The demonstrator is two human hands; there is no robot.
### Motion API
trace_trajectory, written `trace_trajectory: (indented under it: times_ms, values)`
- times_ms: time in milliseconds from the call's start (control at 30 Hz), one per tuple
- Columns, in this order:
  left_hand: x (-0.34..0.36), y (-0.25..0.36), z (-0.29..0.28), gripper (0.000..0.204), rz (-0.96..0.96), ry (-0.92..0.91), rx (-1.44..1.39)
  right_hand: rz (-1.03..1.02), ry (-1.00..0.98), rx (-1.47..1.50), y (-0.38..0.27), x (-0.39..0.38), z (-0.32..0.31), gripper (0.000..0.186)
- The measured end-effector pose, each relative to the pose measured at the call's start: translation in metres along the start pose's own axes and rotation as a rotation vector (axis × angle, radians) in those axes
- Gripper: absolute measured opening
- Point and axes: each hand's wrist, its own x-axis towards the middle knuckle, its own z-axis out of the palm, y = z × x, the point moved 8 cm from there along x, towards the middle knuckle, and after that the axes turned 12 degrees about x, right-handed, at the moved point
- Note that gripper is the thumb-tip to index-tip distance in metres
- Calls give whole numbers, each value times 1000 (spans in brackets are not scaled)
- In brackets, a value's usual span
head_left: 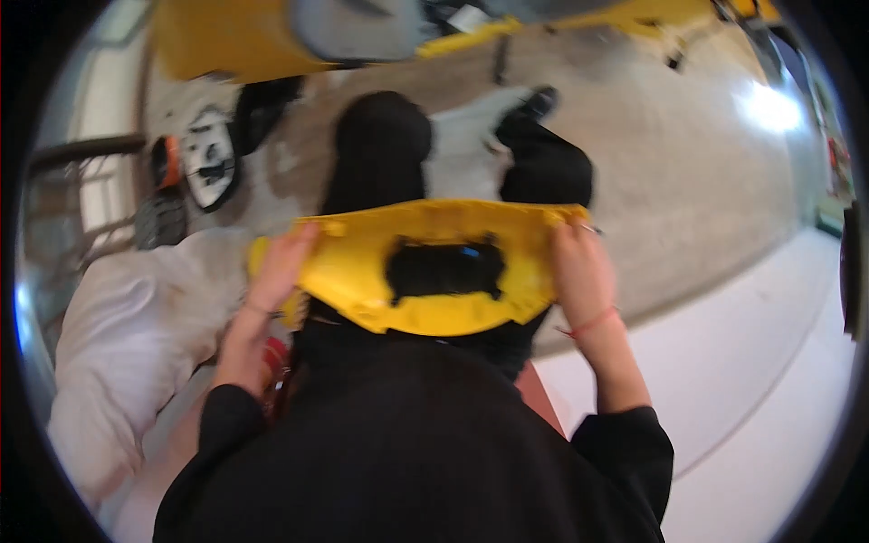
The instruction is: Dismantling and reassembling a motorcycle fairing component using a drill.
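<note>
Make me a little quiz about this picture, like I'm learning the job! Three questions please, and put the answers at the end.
1. Where is the person's left hand on the yellow panel?
A) in the middle
B) at the right end
C) at the left end

2. True or false: the right hand is holding the yellow panel too.

3. Fill in the missing colour: the person's sleeves are ____.

Key: 1. C; 2. True; 3. black.
</note>
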Motion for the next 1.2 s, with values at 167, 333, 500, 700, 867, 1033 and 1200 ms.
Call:
trace_trajectory:
  times_ms: [167,333,500,700,867,1033,1200]
  values:
    - [-15,10,-7,62,-21,46,-85,82,-48,170,-9,14,-8,7]
    - [-17,-2,-9,61,-16,16,-153,75,-161,387,-19,17,-18,5]
    - [-17,-9,-1,61,-39,1,-236,486,-263,1902,-28,-4,-19,18]
    - [-21,10,-14,55,-65,-31,-253,317,-266,2702,-72,-2,-23,14]
    - [-12,0,-1,55,-92,-62,-277,603,-208,2422,-63,-3,-14,8]
    - [-17,9,-7,58,-12,-16,-85,184,-21,1051,-58,44,-40,28]
    - [-21,12,-18,62,-85,-137,119,-24,-288,398,-108,84,-25,28]
